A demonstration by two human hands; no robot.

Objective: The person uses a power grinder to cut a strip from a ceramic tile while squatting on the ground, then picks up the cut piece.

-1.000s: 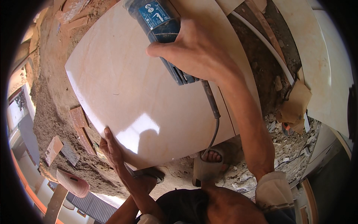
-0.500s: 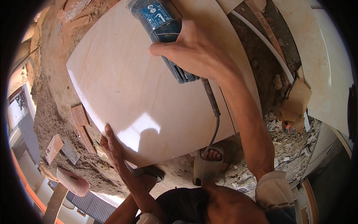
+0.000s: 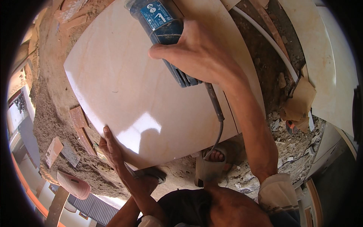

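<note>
The right grip (image 3: 200, 53) encloses a blue power tool (image 3: 166, 33) over beige tile (image 3: 113, 72).

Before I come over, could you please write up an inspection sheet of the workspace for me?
Surface: rough, dusty ground around the work.
Job's things: large pale tile with a bright light patch and a dark straight line along its right part, cut or joint unclear; blue power tool over it, working end not clearly visible.
Clutter: brown broken pieces at left; cardboard scrap and rubble at right.
Hands: right hand grips the tool; left hand at the tile's edge, thumb on top.
Cables: tool's cord runs across the tile toward a sandalled foot.
Surroundings: more pale slabs at right.
</note>
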